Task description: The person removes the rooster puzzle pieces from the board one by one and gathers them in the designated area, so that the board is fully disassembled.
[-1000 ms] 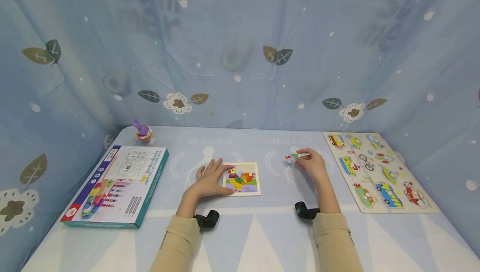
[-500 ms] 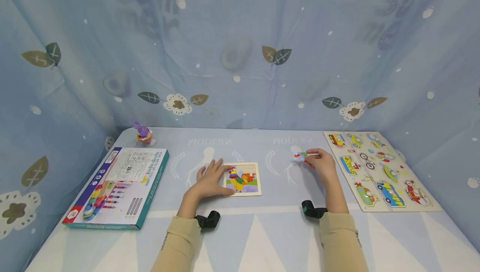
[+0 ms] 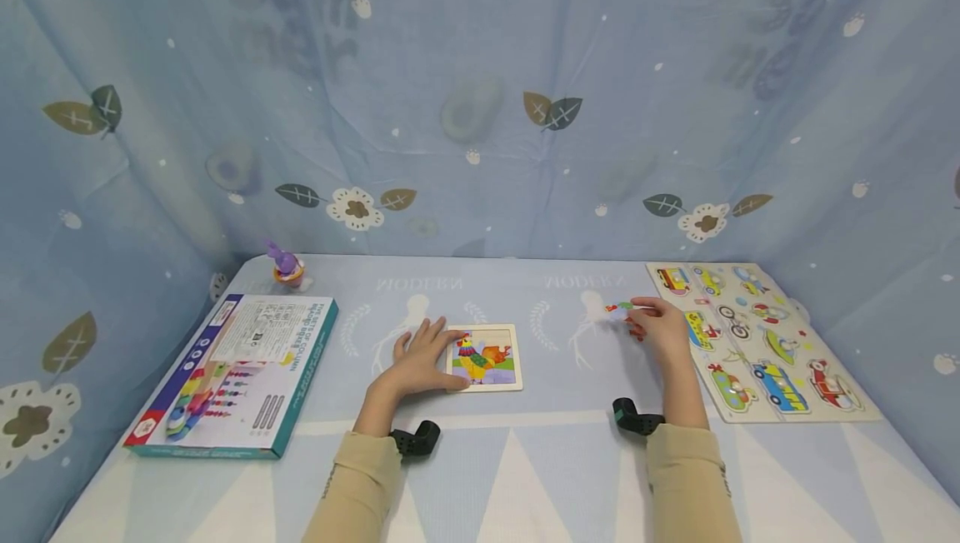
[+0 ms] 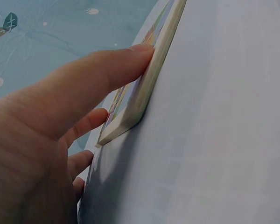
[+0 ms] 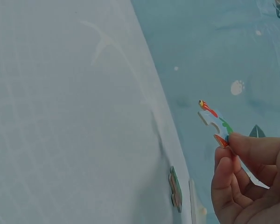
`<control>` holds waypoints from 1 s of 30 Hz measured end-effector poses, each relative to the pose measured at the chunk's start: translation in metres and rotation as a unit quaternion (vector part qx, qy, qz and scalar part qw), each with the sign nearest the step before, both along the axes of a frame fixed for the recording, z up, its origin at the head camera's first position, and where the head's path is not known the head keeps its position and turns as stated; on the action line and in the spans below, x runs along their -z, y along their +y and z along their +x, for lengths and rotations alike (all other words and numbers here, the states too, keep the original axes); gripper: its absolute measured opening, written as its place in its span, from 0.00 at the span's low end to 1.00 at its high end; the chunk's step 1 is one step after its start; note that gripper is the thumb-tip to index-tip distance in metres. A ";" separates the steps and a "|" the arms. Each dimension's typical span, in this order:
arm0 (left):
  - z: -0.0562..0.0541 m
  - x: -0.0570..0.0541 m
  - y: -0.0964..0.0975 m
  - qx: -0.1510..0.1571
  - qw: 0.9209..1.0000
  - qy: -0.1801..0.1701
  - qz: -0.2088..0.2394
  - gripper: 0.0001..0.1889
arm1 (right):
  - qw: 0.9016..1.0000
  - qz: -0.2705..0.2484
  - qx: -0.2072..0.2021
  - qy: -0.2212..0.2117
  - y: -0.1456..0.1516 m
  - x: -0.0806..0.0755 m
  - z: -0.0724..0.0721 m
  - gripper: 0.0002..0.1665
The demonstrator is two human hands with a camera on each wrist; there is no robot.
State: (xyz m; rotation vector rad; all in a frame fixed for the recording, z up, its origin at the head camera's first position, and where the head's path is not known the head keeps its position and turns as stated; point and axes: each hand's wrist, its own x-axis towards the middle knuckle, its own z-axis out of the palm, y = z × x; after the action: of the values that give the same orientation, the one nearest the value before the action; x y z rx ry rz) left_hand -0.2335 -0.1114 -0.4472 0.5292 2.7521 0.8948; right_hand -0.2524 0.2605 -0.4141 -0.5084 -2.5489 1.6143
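In the head view, a square wooden rooster puzzle (image 3: 497,360) in a pale frame lies flat on the table. My left hand (image 3: 418,361) rests at its left side, fingers spread, the thumb and a fingertip touching it. The left wrist view shows the thumb (image 4: 102,74) straight across the puzzle's edge (image 4: 151,88). Off to the right, my right hand (image 3: 662,331) pinches a puzzle piece (image 5: 214,119) between thumb and fingers, raised over the table. It is light blue with red and green marks. A second small piece (image 5: 175,189) lies below that hand.
A wooden vehicle puzzle board (image 3: 750,343) lies at the right, close to my right hand. At the left is a flat toy box (image 3: 240,368), with a purple rabbit figure (image 3: 283,260) behind it. A blue patterned cloth (image 3: 480,110) hangs behind the table.
My right hand has moved to the right with the pinched piece, towards the vehicle board. A red piece now shows beneath it. My left hand has stayed on the rooster puzzle.
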 end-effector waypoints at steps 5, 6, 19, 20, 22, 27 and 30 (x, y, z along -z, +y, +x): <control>0.000 0.000 0.000 0.002 1.000 0.000 0.000 0.41 | 1.000 0.009 0.012 0.008 0.003 0.001 0.001 0.19; 0.000 0.000 -0.001 0.002 1.000 -0.001 -0.001 0.41 | 1.000 0.011 0.012 0.003 0.003 0.001 0.001 0.18; 0.001 -0.001 0.000 0.002 1.000 -0.001 -0.002 0.41 | 0.997 0.056 -0.026 -0.044 0.000 0.018 -0.004 0.15; 0.001 -0.001 0.000 0.002 1.000 -0.001 -0.002 0.41 | 0.997 0.061 -0.024 -0.042 0.000 0.019 -0.005 0.16; 0.001 -0.001 0.000 0.002 1.000 0.000 -0.002 0.41 | 0.997 0.069 -0.023 -0.038 0.000 0.020 -0.005 0.16; 0.001 -0.001 0.000 0.002 1.000 0.001 -0.003 0.41 | 0.996 0.076 -0.026 -0.025 0.000 0.020 -0.005 0.16; 0.001 0.000 0.000 0.001 1.000 0.002 -0.002 0.41 | 0.997 0.073 -0.025 -0.020 0.000 0.020 -0.005 0.16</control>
State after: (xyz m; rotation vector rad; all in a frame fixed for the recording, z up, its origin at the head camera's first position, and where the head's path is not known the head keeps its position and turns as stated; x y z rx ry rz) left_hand -0.2325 -0.1113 -0.4470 0.5328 2.7556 0.8880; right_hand -0.2573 0.2603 -0.4346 -0.4729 -2.7031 1.4328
